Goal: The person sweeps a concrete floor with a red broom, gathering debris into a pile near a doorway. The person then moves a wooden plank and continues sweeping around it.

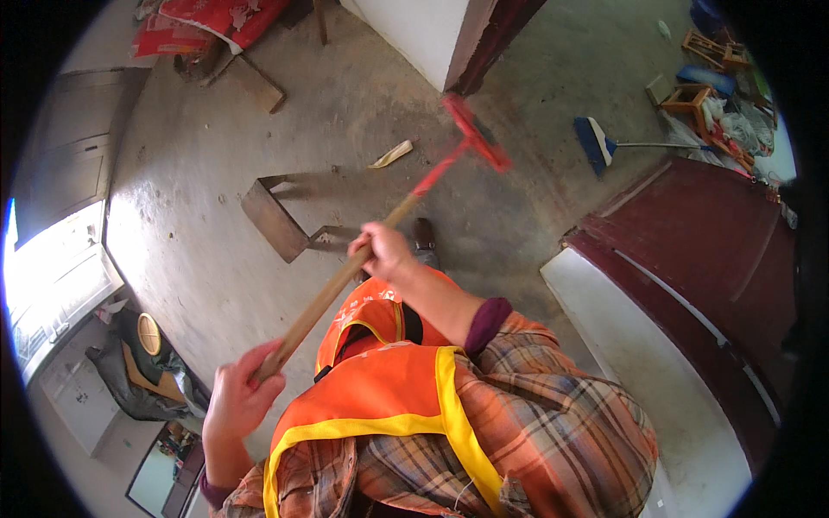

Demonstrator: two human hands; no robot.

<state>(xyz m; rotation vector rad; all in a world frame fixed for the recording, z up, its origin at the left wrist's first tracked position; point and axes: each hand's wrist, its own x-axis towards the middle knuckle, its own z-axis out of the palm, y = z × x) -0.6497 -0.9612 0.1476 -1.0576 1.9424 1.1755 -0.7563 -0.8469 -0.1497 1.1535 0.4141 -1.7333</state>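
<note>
A long wooden handle [333, 285] runs diagonally up from my chest to a red T-shaped head [476, 133]. That head is blurred and sits close to the concrete floor at the doorway's wall corner; I cannot tell what kind of tool it is. My left hand [243, 388] is wrapped around the handle's near end. Farther along, my right hand [385, 252] grips the middle of the shaft. Beyond my right hand, a pale crumpled scrap [392, 154] lies on the floor. A brown U-shaped piece [277, 220] rests to the left of my shoe [424, 233].
A blue-and-white broom [596, 146] lies beyond the doorway, near a pile of wooden stools [690, 97] and plastic bags. A dark red door [699, 233] stands at right. Red fabric [227, 19] is heaped at upper left, beside a board [259, 84]. Cabinet doors [71, 149] line the left.
</note>
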